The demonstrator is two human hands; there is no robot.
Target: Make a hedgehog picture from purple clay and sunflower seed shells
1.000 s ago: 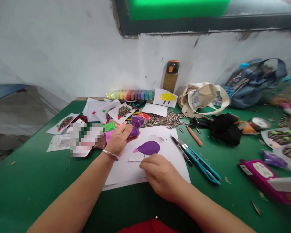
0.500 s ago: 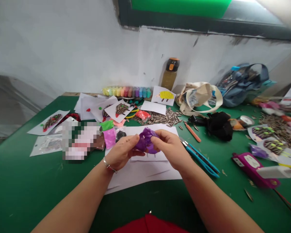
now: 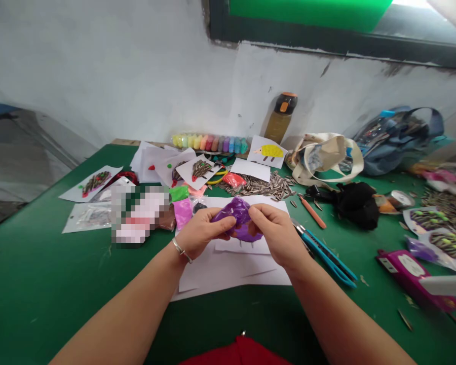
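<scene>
A shiny purple packet of modelling clay (image 3: 236,208) is held up between both hands, above stacked white paper sheets (image 3: 228,274). My left hand (image 3: 200,230) pinches its left side, thumb on top. On the other side, my right hand (image 3: 278,230) grips the right edge between thumb and fingers. Under the packet, part of the upper paper sheet is hidden, with small dark marks showing just below it. Left of the hands lie a pink clay packet (image 3: 183,213), a green one (image 3: 179,193) and a brown one (image 3: 166,220).
Sunflower seeds (image 3: 275,185) are heaped behind the hands, near a red packet (image 3: 234,180). To the right lie an orange craft tool (image 3: 312,212), blue-handled scissors or cutter (image 3: 329,256), a black pouch (image 3: 357,205) and a magenta glue gun (image 3: 412,279). A bottle (image 3: 280,119) stands against the wall.
The view has turned slightly left, so the table things sit further right. Between my hands the purple packet looks wider and flatter, and my left thumb lies further across it.
</scene>
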